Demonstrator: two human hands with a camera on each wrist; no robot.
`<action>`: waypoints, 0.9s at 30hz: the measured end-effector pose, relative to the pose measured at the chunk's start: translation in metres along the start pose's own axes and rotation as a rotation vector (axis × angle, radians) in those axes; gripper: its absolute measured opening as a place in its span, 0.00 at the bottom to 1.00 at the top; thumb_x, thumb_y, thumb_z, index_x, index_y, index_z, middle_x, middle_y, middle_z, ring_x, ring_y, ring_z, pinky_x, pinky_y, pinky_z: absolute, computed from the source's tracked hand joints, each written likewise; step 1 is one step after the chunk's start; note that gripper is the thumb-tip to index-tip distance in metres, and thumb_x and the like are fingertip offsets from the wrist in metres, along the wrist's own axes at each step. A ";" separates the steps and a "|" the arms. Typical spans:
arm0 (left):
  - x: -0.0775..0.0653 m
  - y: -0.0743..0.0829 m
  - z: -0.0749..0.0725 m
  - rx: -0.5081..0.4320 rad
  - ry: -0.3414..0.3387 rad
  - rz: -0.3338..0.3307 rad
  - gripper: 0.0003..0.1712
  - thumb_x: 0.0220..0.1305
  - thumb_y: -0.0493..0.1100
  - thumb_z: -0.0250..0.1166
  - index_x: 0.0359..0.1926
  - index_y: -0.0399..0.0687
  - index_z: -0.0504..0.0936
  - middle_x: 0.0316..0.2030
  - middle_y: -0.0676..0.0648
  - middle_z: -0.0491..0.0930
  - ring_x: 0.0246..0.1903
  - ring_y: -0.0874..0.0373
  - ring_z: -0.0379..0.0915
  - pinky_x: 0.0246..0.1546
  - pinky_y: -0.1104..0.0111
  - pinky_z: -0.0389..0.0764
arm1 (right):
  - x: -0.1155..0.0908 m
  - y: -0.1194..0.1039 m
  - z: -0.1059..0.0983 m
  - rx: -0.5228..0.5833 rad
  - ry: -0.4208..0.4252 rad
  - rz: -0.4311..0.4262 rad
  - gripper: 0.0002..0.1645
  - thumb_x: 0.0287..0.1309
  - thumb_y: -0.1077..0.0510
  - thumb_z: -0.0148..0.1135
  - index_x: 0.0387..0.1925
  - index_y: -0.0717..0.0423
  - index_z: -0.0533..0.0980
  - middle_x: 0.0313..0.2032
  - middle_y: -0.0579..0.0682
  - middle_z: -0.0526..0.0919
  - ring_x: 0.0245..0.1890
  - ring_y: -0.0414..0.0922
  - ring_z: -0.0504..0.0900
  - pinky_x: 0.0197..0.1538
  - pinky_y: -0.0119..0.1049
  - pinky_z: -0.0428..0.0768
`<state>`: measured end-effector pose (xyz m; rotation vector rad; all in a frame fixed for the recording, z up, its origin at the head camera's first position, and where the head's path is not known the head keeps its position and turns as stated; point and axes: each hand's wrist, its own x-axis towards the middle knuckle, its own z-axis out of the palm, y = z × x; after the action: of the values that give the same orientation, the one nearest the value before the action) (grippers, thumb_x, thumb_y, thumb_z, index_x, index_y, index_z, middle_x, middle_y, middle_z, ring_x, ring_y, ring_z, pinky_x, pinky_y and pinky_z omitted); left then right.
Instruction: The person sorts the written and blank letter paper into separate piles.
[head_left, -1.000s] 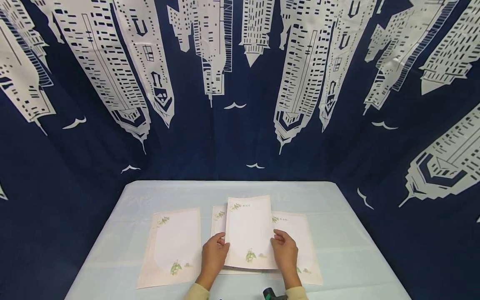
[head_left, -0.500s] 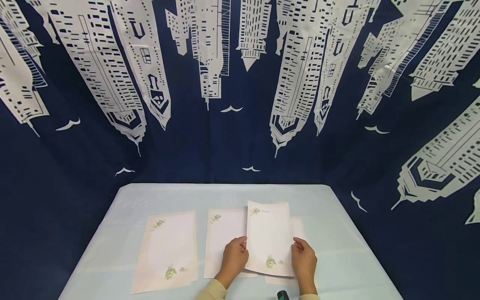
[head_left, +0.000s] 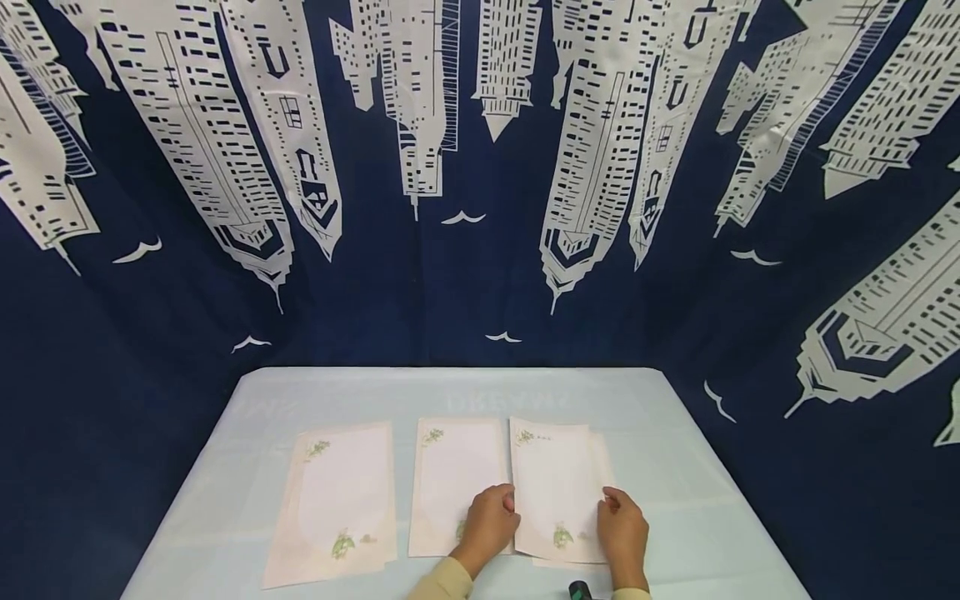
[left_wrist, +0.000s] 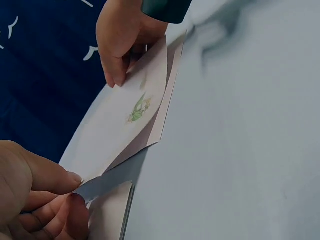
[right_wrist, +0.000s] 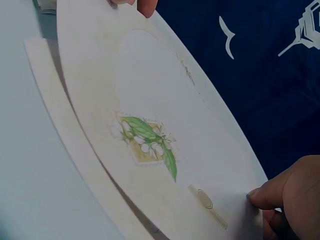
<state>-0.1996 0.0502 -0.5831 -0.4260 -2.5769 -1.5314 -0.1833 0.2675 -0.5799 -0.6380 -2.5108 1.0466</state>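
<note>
Left papers [head_left: 347, 496] are lying on the surface [head_left: 202, 517], a middle paper [head_left: 456, 471] beside them. Fingers of the left hand [head_left: 487, 525] are pinching a printed sheet [head_left: 557, 487], its near edge bowing above the right-hand paper beneath [right_wrist: 71, 132]; the right hand's [head_left: 625, 533] fingers are gripping its right edge.

Faint lettering [head_left: 510, 402] on pale table cover [head_left: 697, 500], just below frame centre in head view, looks like "DREAMS", flipped. Fainter marks [head_left: 264, 408] further left, unreadable. Tiny heading [head_left: 543, 437] on held sheet [head_left: 558, 492], lower centre-right, too small to read.
</note>
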 end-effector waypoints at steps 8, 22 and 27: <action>-0.002 -0.004 0.002 0.028 -0.022 0.005 0.12 0.41 0.24 0.70 0.31 0.36 0.82 0.22 0.57 0.71 0.23 0.68 0.64 0.26 0.71 0.73 | 0.002 0.006 -0.002 -0.039 -0.052 0.051 0.20 0.60 0.65 0.59 0.51 0.77 0.77 0.42 0.70 0.82 0.44 0.65 0.81 0.47 0.59 0.77; 0.001 -0.013 -0.030 0.027 0.184 -0.077 0.11 0.50 0.26 0.72 0.38 0.35 0.87 0.23 0.56 0.75 0.21 0.66 0.71 0.25 0.70 0.76 | -0.004 -0.025 0.012 0.079 0.004 -0.009 0.18 0.62 0.63 0.58 0.49 0.71 0.80 0.38 0.63 0.85 0.38 0.60 0.84 0.38 0.50 0.80; -0.002 -0.021 -0.051 0.051 0.249 -0.122 0.09 0.52 0.29 0.72 0.37 0.36 0.88 0.22 0.56 0.77 0.22 0.63 0.73 0.26 0.67 0.77 | -0.010 -0.038 0.028 0.092 -0.074 -0.023 0.18 0.63 0.62 0.58 0.50 0.70 0.80 0.38 0.61 0.85 0.38 0.58 0.84 0.39 0.51 0.82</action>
<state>-0.2061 -0.0046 -0.5766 -0.0676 -2.4795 -1.4465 -0.1982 0.2224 -0.5721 -0.5520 -2.5089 1.1900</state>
